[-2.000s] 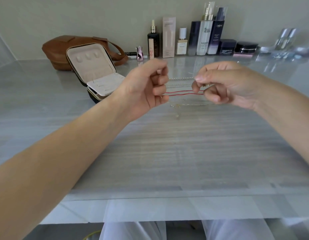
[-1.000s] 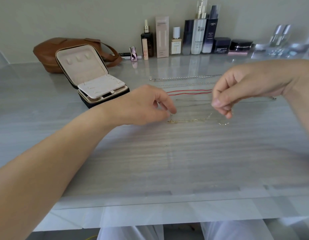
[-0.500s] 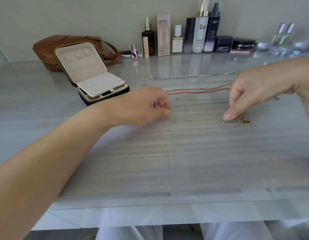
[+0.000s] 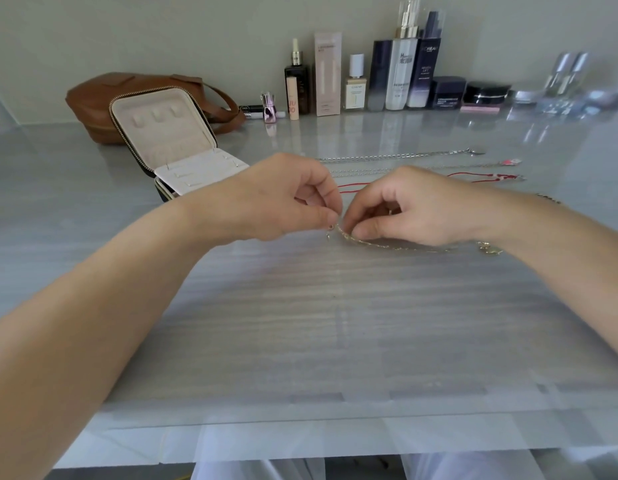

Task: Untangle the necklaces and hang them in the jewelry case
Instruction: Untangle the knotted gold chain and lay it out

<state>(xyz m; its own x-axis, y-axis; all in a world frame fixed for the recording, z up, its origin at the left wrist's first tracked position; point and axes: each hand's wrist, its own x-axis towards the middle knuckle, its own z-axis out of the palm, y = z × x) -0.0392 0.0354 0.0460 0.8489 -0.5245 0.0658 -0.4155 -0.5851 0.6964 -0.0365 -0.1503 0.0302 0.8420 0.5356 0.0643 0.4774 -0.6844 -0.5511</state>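
Observation:
A thin gold necklace (image 4: 404,247) lies stretched on the grey table, its pendant (image 4: 489,249) at the right end. My left hand (image 4: 283,199) pinches its left end by the clasp. My right hand (image 4: 404,209) pinches the chain right beside it, so the fingertips almost meet. Behind the hands lie a red cord necklace (image 4: 474,175), a fine silver chain (image 4: 439,166) with a pink charm, and a thicker silver chain (image 4: 397,155), each laid out straight. The open jewelry case (image 4: 169,143) stands at the left, with its cream lid upright.
A brown leather bag (image 4: 93,98) sits behind the case. Several cosmetic bottles and jars (image 4: 397,74) line the back wall. Clear glass items (image 4: 564,81) stand at the back right. The table's front edge (image 4: 300,424) is near my lap.
My right hand has moved left from the pendant end of the gold chain to its clasp end, close to my left hand. The red cord necklace was laid down earlier.

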